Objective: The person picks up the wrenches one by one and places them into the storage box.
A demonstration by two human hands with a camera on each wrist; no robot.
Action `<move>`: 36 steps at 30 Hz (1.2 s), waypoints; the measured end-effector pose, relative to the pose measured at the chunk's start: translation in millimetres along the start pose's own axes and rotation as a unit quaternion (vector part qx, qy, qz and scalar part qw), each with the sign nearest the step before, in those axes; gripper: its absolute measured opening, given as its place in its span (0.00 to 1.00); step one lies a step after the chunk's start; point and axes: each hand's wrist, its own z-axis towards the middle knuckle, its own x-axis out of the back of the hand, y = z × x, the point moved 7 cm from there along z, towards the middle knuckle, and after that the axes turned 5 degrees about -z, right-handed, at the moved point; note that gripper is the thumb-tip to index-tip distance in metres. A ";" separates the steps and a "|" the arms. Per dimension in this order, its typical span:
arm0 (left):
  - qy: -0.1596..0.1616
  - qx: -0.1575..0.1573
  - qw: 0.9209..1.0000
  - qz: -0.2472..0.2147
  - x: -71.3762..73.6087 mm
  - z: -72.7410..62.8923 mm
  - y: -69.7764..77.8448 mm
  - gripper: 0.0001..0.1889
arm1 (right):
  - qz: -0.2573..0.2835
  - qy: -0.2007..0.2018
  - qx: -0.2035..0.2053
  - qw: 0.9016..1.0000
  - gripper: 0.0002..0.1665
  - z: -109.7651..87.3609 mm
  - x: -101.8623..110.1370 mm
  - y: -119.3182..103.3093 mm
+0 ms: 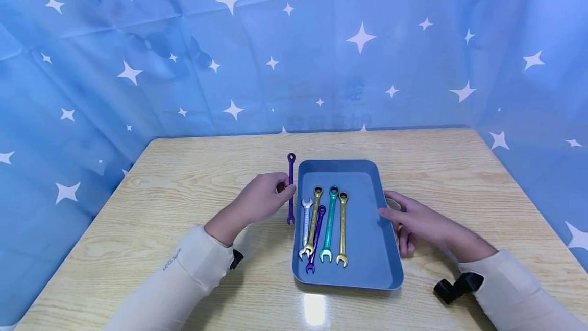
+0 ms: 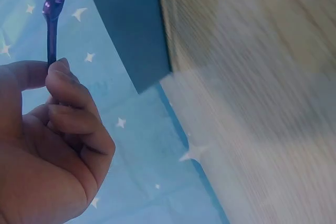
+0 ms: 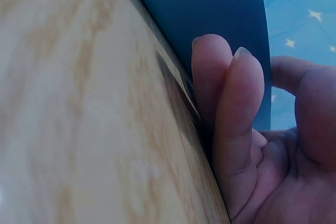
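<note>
My left hand [image 1: 264, 195] pinches a purple combination wrench [image 1: 291, 178] between thumb and fingers, just outside the left wall of a blue-grey tray [image 1: 367, 264]. In the left wrist view one end of that purple wrench [image 2: 51, 24] sticks up past the fingertips. Several wrenches lie in the tray's left half: a silver one [image 1: 306, 223], a gold one [image 1: 314, 221], a shorter purple one [image 1: 316, 239] partly under it, a green one [image 1: 329, 223] and another gold one [image 1: 342, 229]. My right hand [image 1: 418, 221] holds the tray's right wall, thumb over the rim, fingers outside.
The tray rests on a light wood-grain table [image 1: 220, 162]. Behind the table and along its sides hangs a blue curtain [image 1: 294, 65] with white stars. A black strap [image 1: 459, 287] shows at the right wrist.
</note>
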 end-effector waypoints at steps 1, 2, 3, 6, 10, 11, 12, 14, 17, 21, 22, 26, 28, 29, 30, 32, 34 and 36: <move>0.001 -0.002 1.000 -0.001 -1.6 0.9 2.7 0.17 | 0.000 0.000 0.000 1.000 0.47 -0.1 0.0 -0.1; 0.000 -0.003 1.000 -0.004 -3.2 1.6 5.7 0.17 | 0.001 0.001 0.000 1.000 0.47 -0.1 0.1 -0.2; -0.002 -0.004 1.000 -0.009 -5.1 2.0 8.5 0.17 | 0.001 0.001 -0.001 1.000 0.47 -0.2 0.1 -0.2; -0.009 -0.007 1.000 -0.019 -10.7 3.0 15.9 0.16 | 0.000 0.003 -0.003 1.000 0.48 -0.5 0.3 -0.1; -0.010 -0.010 1.000 -0.013 -17.1 4.7 23.5 0.17 | -0.001 0.003 -0.003 1.000 0.47 -0.4 0.4 0.2; -0.007 -0.011 1.000 -0.010 -18.4 5.3 25.0 0.17 | -0.001 0.002 -0.002 1.000 0.47 -0.3 0.5 0.2; -0.004 -0.010 1.000 -0.008 -19.5 6.0 26.2 0.18 | -0.001 0.002 -0.001 1.000 0.46 -0.2 0.6 0.3; 0.001 -0.008 1.000 -0.005 -22.1 7.2 28.3 0.17 | 0.000 0.003 -0.001 1.000 0.46 -0.1 0.6 0.5; 0.000 -0.008 1.000 -0.005 -26.6 8.3 31.6 0.17 | 0.000 0.002 -0.001 1.000 0.46 0.1 0.4 0.5; -0.015 -0.016 1.000 -0.001 -34.5 10.2 34.9 0.17 | 0.000 0.001 0.000 1.000 0.46 0.2 0.1 0.0; -0.018 -0.018 1.000 0.002 -36.5 10.6 35.3 0.17 | 0.001 0.000 0.000 1.000 0.46 0.2 0.0 -0.2; -0.033 -0.027 0.999 0.006 -44.1 11.5 38.1 0.20 | 0.002 0.000 -0.001 1.000 0.46 0.2 0.0 -0.4; -0.044 -0.034 0.998 0.001 -48.0 11.7 40.3 0.19 | 0.001 0.001 -0.002 1.000 0.46 0.0 0.1 -0.2; -0.051 -0.037 0.998 -0.006 -50.0 11.6 41.3 0.19 | 0.001 0.001 -0.002 1.000 0.46 0.0 0.1 -0.2; -0.061 -0.041 0.997 -0.012 -52.6 11.7 42.2 0.18 | 0.001 0.001 -0.002 1.000 0.46 -0.1 0.2 -0.3; -0.080 -0.048 0.995 -0.023 -57.4 11.6 43.5 0.16 | 0.001 0.000 -0.001 1.000 0.46 -0.1 0.2 -0.4; -0.098 -0.051 0.993 -0.030 -62.1 11.6 43.5 0.15 | 0.001 0.000 0.000 1.000 0.46 -0.1 0.2 -0.6; -0.112 -0.055 0.992 -0.034 -66.4 11.9 43.2 0.15 | 0.002 -0.001 0.000 1.000 0.46 -0.3 0.2 -0.7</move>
